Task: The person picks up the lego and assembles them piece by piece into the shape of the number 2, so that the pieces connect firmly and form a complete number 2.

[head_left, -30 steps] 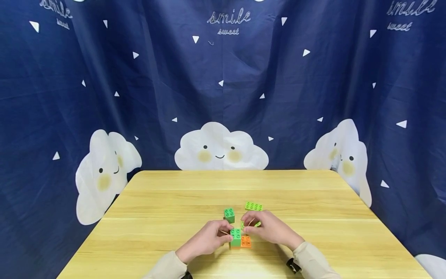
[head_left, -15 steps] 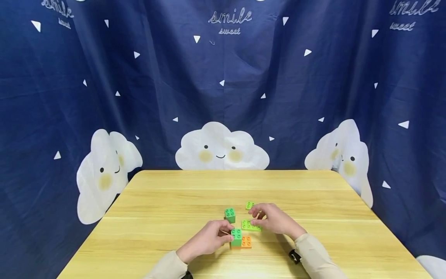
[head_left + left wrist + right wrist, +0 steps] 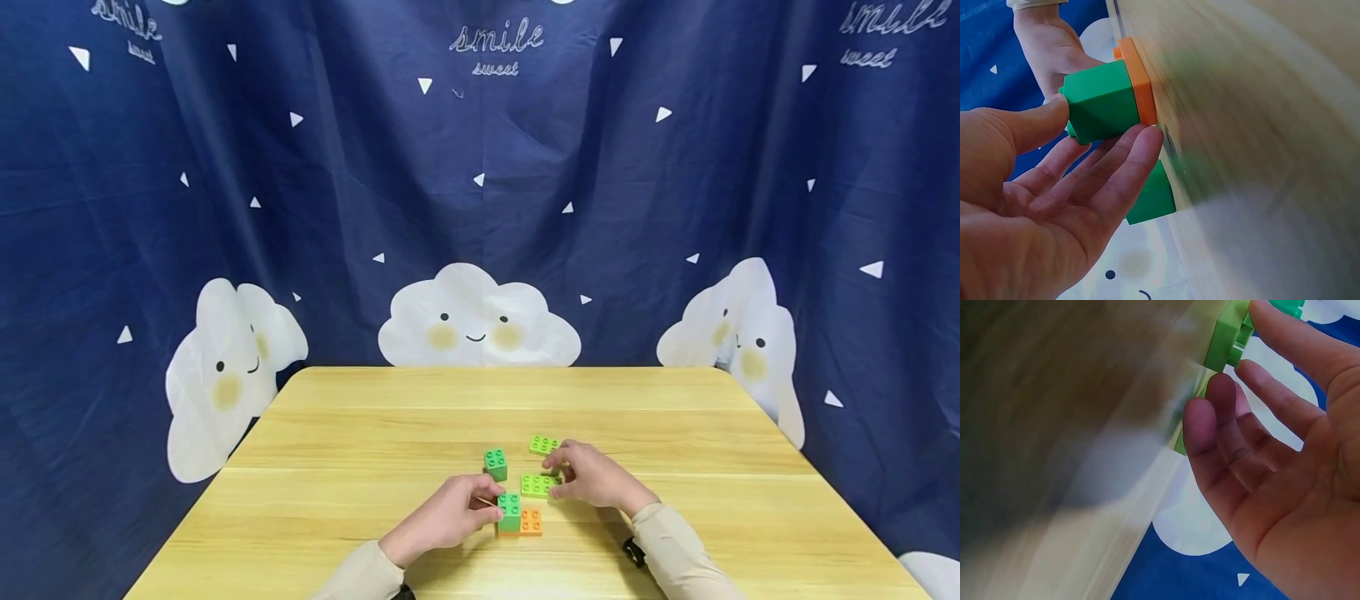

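Observation:
My left hand grips a green toy building brick, thumb on one side and fingertips on the other. This brick is seated on the left half of an orange flat brick, whose right studs show. In the left wrist view the orange brick lies along the tabletop. My right hand is at the right end of a lime flat brick, thumb near its front edge and fingers behind, loosely bent. In the right wrist view the thumb tip overlaps this lime brick, with a gap below to the fingers.
A second green brick stands behind the left hand. Another lime flat brick lies farther back, its right end hidden by the right fingers. All rest on a light wooden table, with a dark blue cloud-print curtain behind.
My right hand has drawn back rightward from beside the green brick to the right end of the nearer lime brick, uncovering it. My left hand keeps its hold in place.

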A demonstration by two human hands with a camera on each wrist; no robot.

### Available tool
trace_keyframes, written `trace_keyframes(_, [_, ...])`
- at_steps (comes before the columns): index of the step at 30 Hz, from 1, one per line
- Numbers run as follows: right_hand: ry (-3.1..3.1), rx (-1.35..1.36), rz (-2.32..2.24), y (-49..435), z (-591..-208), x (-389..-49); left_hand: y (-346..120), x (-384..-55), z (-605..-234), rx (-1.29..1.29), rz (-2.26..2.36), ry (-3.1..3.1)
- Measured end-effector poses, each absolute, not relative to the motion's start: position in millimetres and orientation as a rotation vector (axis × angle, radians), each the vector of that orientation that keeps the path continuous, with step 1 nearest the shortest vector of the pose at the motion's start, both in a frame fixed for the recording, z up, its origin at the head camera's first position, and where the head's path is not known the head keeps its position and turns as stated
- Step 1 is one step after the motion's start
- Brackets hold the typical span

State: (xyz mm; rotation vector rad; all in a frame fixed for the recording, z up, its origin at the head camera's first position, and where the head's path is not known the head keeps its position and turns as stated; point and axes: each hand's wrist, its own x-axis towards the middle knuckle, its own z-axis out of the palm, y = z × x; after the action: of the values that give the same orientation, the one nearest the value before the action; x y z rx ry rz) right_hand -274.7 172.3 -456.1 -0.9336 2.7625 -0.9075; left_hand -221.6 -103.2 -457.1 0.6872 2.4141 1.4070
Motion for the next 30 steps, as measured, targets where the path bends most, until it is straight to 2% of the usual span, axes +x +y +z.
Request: trace_keyframes(30, [2.741,-0.896,-0.854,175.8,-455.5,-272.4,-102.2,-221.4,-455.8,0.677,1.4,2.411])
